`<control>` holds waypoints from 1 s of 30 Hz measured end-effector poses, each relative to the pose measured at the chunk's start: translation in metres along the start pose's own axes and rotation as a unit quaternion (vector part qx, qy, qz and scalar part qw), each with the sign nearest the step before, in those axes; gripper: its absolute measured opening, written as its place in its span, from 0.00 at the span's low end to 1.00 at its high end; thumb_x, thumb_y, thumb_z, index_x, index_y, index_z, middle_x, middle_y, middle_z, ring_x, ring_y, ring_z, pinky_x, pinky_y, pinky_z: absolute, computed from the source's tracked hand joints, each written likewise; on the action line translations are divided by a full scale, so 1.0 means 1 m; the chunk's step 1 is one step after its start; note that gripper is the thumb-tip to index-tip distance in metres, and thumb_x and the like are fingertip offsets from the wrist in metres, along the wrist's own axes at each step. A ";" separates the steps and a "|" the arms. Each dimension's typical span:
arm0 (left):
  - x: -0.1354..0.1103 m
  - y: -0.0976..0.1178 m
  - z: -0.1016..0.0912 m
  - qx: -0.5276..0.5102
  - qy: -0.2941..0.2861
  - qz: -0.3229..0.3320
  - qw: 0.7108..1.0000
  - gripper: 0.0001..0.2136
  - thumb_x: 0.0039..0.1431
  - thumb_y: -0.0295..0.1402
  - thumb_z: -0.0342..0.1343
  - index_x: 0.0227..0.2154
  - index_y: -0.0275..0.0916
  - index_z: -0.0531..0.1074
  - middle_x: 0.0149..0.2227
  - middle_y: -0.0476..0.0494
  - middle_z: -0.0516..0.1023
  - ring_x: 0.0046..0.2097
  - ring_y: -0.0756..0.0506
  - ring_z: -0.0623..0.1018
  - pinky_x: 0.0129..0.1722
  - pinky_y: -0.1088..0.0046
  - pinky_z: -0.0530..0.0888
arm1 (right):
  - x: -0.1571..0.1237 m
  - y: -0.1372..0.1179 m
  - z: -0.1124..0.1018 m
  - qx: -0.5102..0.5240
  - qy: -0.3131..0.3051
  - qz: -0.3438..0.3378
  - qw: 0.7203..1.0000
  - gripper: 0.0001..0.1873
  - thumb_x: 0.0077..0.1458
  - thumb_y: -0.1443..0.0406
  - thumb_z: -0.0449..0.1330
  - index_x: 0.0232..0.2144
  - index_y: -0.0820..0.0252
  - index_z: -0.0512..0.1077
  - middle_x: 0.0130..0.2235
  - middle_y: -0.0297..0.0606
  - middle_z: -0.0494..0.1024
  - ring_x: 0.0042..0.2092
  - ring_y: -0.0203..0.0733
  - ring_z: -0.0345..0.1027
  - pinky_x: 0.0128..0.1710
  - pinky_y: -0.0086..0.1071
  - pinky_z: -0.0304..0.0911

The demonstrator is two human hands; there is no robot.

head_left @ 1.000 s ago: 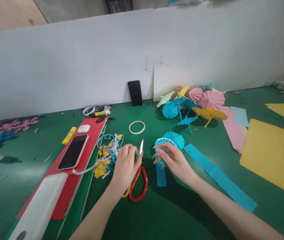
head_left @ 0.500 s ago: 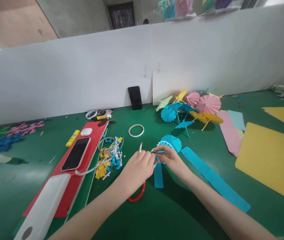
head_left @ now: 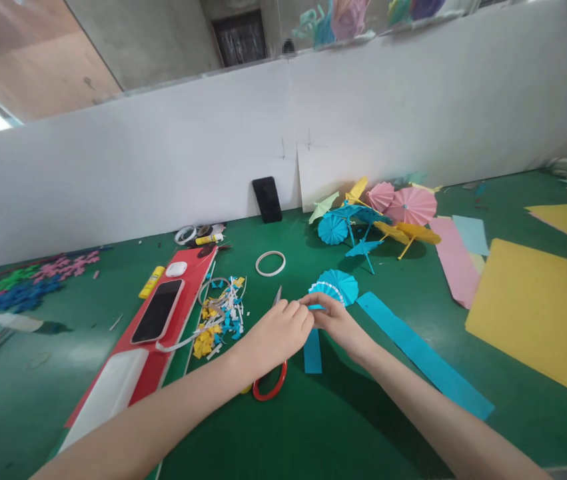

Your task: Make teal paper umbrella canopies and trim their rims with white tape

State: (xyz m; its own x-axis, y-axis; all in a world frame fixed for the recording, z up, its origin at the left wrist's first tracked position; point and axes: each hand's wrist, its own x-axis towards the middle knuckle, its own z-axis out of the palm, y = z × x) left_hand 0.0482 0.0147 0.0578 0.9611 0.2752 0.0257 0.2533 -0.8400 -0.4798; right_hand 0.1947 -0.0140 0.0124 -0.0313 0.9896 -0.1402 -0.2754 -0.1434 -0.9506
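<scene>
My left hand (head_left: 283,330) and my right hand (head_left: 337,325) meet above the middle of the table, fingertips pinched together. Whatever they hold is hidden by the fingers; a sliver of blue shows by the right fingertips. Under my left hand lie scissors (head_left: 270,392), their red handle and blade tip showing at either side. Just beyond my right hand rests a pleated blue paper fan (head_left: 342,285) with a band of white pieces. A short blue paper strip (head_left: 313,353) lies below the hands, and a long blue paper strip (head_left: 423,353) stretches away to the right.
Small paper umbrellas (head_left: 410,205) stand in a group at the back right, before a white board (head_left: 163,153). A tape ring (head_left: 270,264) and paper scraps (head_left: 220,320) lie left of centre. A phone (head_left: 158,311) rests on a red board. Yellow sheets (head_left: 538,313) lie right.
The view has shifted slightly. My fingers have drawn closer together, and the small dark bit between them no longer shows. More of the scissors' red handle is visible.
</scene>
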 end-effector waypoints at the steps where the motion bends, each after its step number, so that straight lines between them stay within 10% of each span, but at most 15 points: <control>1: 0.000 -0.001 -0.001 0.003 0.000 0.004 1.000 0.09 0.56 0.17 0.45 0.31 0.34 0.67 0.29 0.45 0.67 0.32 0.44 0.69 0.28 0.68 0.62 | 0.000 -0.001 0.000 0.001 0.001 0.002 1.000 0.12 0.38 0.71 0.55 0.30 0.59 0.70 0.34 0.33 0.75 0.34 0.37 0.71 0.37 0.34 0.68; 15: 0.002 -0.008 -0.003 -0.156 -0.029 -0.054 0.986 0.09 0.59 0.21 0.42 0.31 0.33 0.67 0.30 0.42 0.71 0.35 0.42 0.72 0.33 0.65 0.66 | -0.002 -0.011 -0.003 -0.008 -0.005 0.037 0.999 0.09 0.46 0.67 0.54 0.33 0.57 0.70 0.36 0.34 0.73 0.35 0.36 0.71 0.37 0.34 0.70; 30: -0.009 -0.013 -0.003 -0.419 -0.063 -0.211 0.881 0.09 0.64 0.28 0.38 0.32 0.39 0.63 0.32 0.47 0.69 0.36 0.47 0.72 0.34 0.72 0.69 | -0.010 -0.021 -0.015 -0.204 -0.209 0.035 0.956 0.09 0.51 0.73 0.52 0.35 0.61 0.68 0.36 0.37 0.76 0.34 0.37 0.73 0.25 0.26 0.68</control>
State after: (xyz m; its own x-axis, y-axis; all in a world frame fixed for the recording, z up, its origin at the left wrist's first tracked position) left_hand 0.0365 0.0214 0.0663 0.7557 0.6506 -0.0751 0.6278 -0.6871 0.3657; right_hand 0.2152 -0.0210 0.0293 -0.4401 0.8826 -0.1651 0.1357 -0.1163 -0.9839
